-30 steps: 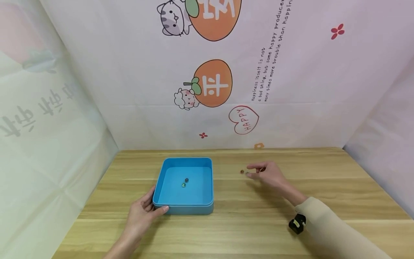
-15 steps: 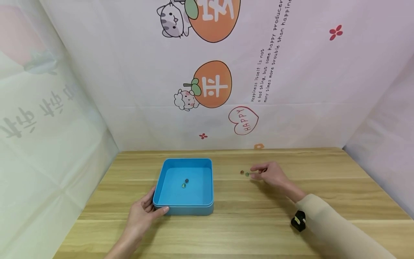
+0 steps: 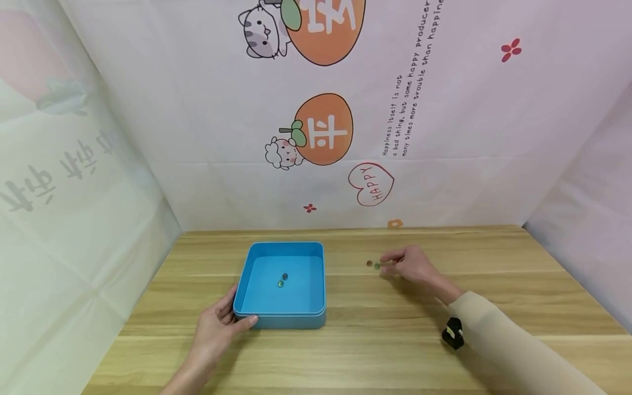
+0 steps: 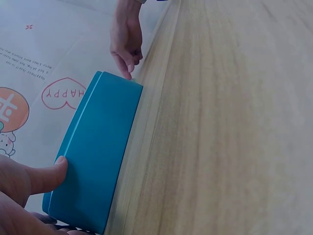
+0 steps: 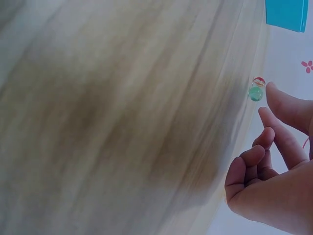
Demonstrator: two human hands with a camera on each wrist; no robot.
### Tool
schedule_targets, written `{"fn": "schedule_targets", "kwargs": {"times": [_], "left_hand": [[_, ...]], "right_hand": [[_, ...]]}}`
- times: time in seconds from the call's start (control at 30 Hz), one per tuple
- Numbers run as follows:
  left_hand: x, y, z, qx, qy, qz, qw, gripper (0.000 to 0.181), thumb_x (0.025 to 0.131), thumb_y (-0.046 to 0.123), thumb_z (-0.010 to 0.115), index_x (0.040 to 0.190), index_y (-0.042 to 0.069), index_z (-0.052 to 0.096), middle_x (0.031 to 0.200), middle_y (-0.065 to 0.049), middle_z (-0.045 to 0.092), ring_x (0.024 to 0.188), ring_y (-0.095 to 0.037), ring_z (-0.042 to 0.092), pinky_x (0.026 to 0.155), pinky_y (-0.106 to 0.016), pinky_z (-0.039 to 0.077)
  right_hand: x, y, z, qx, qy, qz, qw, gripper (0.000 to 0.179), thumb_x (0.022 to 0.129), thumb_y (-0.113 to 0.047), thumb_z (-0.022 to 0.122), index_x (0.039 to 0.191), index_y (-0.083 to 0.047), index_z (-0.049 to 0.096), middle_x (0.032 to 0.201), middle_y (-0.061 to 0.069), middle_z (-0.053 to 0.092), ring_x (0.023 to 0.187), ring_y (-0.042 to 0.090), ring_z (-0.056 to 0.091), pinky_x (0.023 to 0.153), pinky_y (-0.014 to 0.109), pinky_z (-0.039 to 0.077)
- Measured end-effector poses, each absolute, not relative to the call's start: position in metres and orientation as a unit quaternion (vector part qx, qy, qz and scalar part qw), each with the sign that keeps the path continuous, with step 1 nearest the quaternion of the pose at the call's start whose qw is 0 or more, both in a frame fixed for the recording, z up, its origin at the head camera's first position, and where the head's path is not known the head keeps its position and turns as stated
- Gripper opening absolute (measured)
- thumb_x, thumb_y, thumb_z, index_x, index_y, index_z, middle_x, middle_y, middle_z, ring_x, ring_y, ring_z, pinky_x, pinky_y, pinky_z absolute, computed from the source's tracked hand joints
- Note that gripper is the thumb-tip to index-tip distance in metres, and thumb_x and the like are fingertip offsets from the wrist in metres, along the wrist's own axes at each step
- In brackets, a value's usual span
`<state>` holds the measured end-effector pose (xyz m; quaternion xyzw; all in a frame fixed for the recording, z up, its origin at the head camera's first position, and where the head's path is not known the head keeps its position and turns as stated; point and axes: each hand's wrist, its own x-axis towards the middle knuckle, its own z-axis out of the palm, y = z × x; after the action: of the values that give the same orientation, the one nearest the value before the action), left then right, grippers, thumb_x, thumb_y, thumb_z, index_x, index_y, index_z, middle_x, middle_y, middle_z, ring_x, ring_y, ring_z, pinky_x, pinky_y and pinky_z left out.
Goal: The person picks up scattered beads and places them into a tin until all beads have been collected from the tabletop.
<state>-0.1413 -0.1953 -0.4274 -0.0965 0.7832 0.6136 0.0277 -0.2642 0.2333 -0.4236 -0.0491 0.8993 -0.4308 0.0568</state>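
Observation:
My left hand (image 3: 213, 332) grips the near left corner of a shallow blue box (image 3: 316, 320), thumb on its front wall and fingers along its left side. Inside the box lie a dark marble (image 3: 285, 276) and a yellow-green marble (image 3: 280, 284). On the table to the box's right are a reddish-brown marble (image 3: 369, 263) and a green marble (image 3: 377, 266), side by side. My right hand (image 3: 412, 266) is low over the table, thumb and index fingertips right beside the green marble (image 5: 256, 94). In the right wrist view the thumb and index are apart with nothing between them; the other fingers curl inward.
The wooden table (image 3: 390, 351) runs back to a white printed cloth (image 3: 222, 186). More cloth hangs along the left and right sides. A small black device (image 3: 452, 333) sits at my right wrist, below the beige sleeve (image 3: 513, 343).
My right fingertips have drawn back slightly to the right, then edged left again, and the green marble shows more fully. My left hand and the blue box stay put.

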Motion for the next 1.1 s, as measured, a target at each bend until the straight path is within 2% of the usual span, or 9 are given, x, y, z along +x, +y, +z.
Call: {"fn": "schedule_targets", "kwargs": {"times": [0.13, 0.4, 0.67, 0.9, 1.1], "left_hand": [[-0.141, -0.195, -0.428, -0.099, 0.784, 0.612, 0.028, 0.094, 0.089, 0.006, 0.086, 0.165, 0.001, 0.03, 0.166, -0.027, 0.028, 0.15, -0.044, 0.033, 0.108, -0.045, 0.047], [-0.141, -0.195, -0.429, -0.1, 0.784, 0.612, 0.029, 0.094, 0.09, 0.007, 0.086, 0.165, 0.0, 0.029, 0.166, -0.028, 0.027, 0.15, -0.044, 0.032, 0.108, -0.046, 0.047], [-0.14, -0.196, -0.428, -0.099, 0.785, 0.611, 0.028, 0.095, 0.089, 0.007, 0.086, 0.165, 0.0, 0.029, 0.166, -0.028, 0.026, 0.15, -0.044, 0.031, 0.109, -0.046, 0.046], [-0.141, -0.196, -0.428, -0.1, 0.786, 0.609, 0.029, 0.095, 0.089, 0.008, 0.087, 0.165, 0.001, 0.03, 0.166, -0.028, 0.026, 0.15, -0.045, 0.031, 0.109, -0.046, 0.046], [-0.142, -0.196, -0.428, -0.099, 0.784, 0.611, 0.031, 0.096, 0.089, 0.008, 0.087, 0.165, 0.001, 0.029, 0.166, -0.028, 0.026, 0.15, -0.045, 0.031, 0.109, -0.046, 0.046]], "right_hand": [[-0.265, 0.232, -0.424, -0.056, 0.901, -0.427, 0.052, 0.03, 0.088, -0.01, 0.086, 0.115, 0.002, 0.079, 0.107, 0.013, 0.074, 0.089, 0.023, 0.057, 0.07, 0.031, 0.049], [-0.269, 0.227, -0.429, -0.055, 0.905, -0.42, 0.047, 0.028, 0.088, -0.01, 0.086, 0.113, 0.001, 0.08, 0.105, 0.01, 0.075, 0.088, 0.021, 0.057, 0.071, 0.031, 0.049], [-0.27, 0.224, -0.427, -0.062, 0.908, -0.412, 0.045, 0.025, 0.089, -0.009, 0.085, 0.111, 0.003, 0.08, 0.1, 0.01, 0.074, 0.083, 0.02, 0.055, 0.064, 0.029, 0.047], [-0.274, 0.223, -0.429, -0.05, 0.91, -0.408, 0.049, 0.022, 0.089, -0.008, 0.084, 0.109, 0.0, 0.081, 0.093, 0.006, 0.071, 0.081, 0.02, 0.053, 0.063, 0.028, 0.046], [-0.275, 0.224, -0.43, -0.062, 0.912, -0.402, 0.044, 0.017, 0.09, -0.009, 0.084, 0.104, 0.0, 0.082, 0.101, 0.012, 0.076, 0.083, 0.022, 0.055, 0.065, 0.032, 0.047]]}}
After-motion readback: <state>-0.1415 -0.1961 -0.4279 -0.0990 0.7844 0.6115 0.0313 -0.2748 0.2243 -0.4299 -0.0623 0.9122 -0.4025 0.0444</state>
